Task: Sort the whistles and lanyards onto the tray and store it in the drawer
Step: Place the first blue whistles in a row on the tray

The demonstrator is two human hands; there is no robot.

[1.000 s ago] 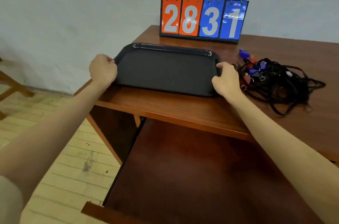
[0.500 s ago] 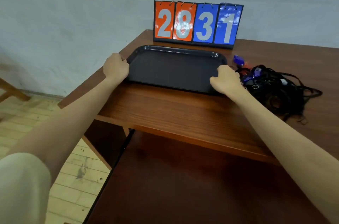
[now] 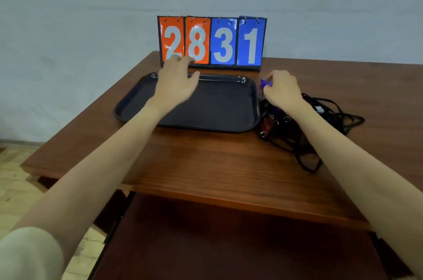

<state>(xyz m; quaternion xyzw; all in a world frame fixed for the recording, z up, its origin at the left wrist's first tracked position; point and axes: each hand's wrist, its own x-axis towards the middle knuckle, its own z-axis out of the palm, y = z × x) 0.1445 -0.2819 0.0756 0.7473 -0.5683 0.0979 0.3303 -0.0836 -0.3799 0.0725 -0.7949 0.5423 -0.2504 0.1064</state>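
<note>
Pinched a blue whistle (image 3: 265,83) in right hand (image 3: 282,90) just right of the empty tray (image 3: 229,117), left hand (image 3: 176,83) spread loose above it; best lifted slowly, freeing its cord from the tangled lanyards (image 3: 320,119) beside.

Two bare forearms, uncovered from wrist to past the elbow. Left hand (image 3: 176,87) and right hand (image 3: 282,90) both ungloved, no rings, watch or bands visible. Short pale cream sleeve (image 3: 29,254) at 7 o'clock in the head view, soft-looking fabric, plain, no print or seam markings discernible, hem ending above the left elbow. Right arm running off the frame at 4 o'clock, with only a thin pale sliver at the very corner, too small to identify.
</note>
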